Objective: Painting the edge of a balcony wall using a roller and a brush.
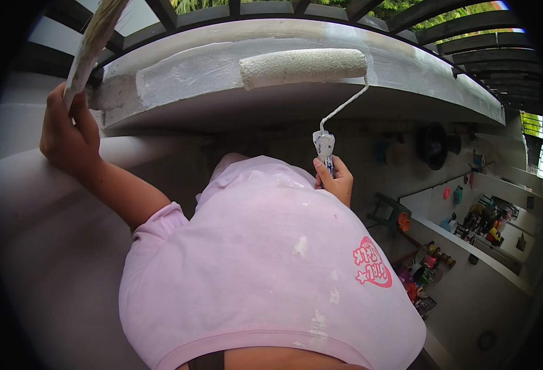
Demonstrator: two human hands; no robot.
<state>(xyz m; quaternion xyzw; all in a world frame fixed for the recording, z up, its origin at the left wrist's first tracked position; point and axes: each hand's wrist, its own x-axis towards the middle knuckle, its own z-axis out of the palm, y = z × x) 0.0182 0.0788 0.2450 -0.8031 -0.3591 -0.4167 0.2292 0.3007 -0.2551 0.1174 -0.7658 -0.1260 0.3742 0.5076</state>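
My right hand [335,179] grips the paint-stained handle of a paint roller [303,65]. The roller's wide, off-white sleeve lies across the front of a concrete ledge [183,69], and I cannot tell if it touches. Fresh-looking white paint covers part of that ledge, with a bare grey patch at its left end. At the upper left, my left hand [72,132] pinches a long, paint-crusted brush [91,46] that points upward, its top cut off by the picture's edge.
Dark railing bars [271,10] run above the ledge, with greenery behind. A rounded pale surface [35,171] lies under my left forearm. Lower down at right are a black basin [432,145], a green stool [387,208] and cluttered household items [419,277].
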